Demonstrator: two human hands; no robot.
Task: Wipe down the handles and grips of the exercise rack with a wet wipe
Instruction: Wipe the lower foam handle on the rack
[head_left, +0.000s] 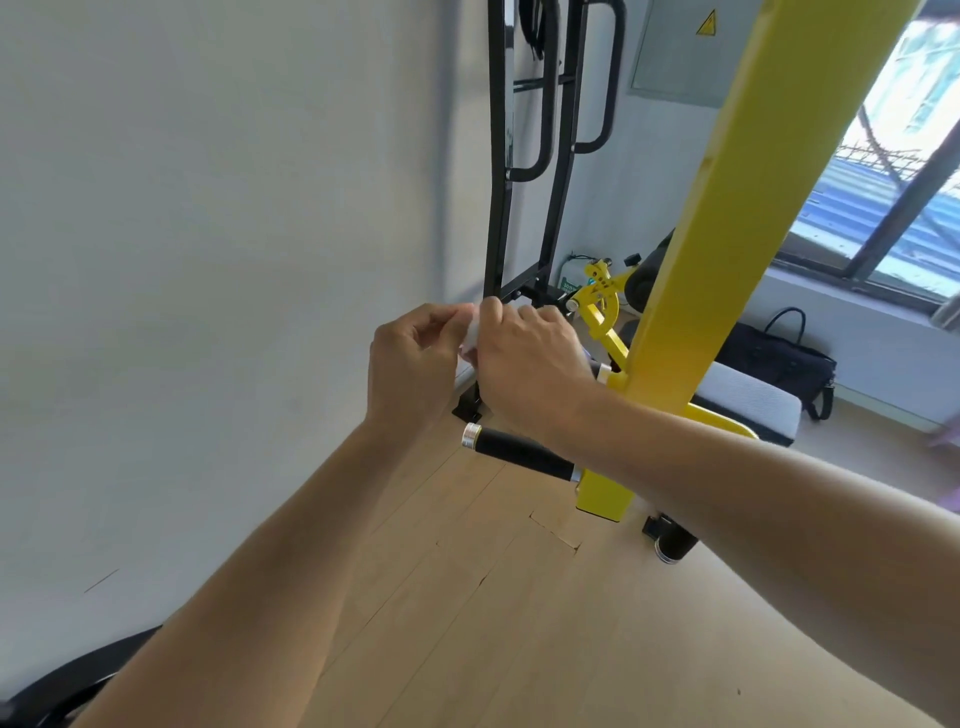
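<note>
Both hands are raised in front of me, holding a small white wet wipe (471, 332) between them. My left hand (415, 364) pinches its left side with curled fingers. My right hand (530, 358) grips its right side and hides most of it. Just below the hands, a black foam grip (524, 453) with a silver end cap sticks out leftward from the yellow rack post (717, 218). Neither hand touches that grip.
A black frame with two looped black handles (540, 104) stands against the white wall behind. A grey padded bench (748, 400) and a black bag (784, 358) sit to the right under the window. The floor is light wood.
</note>
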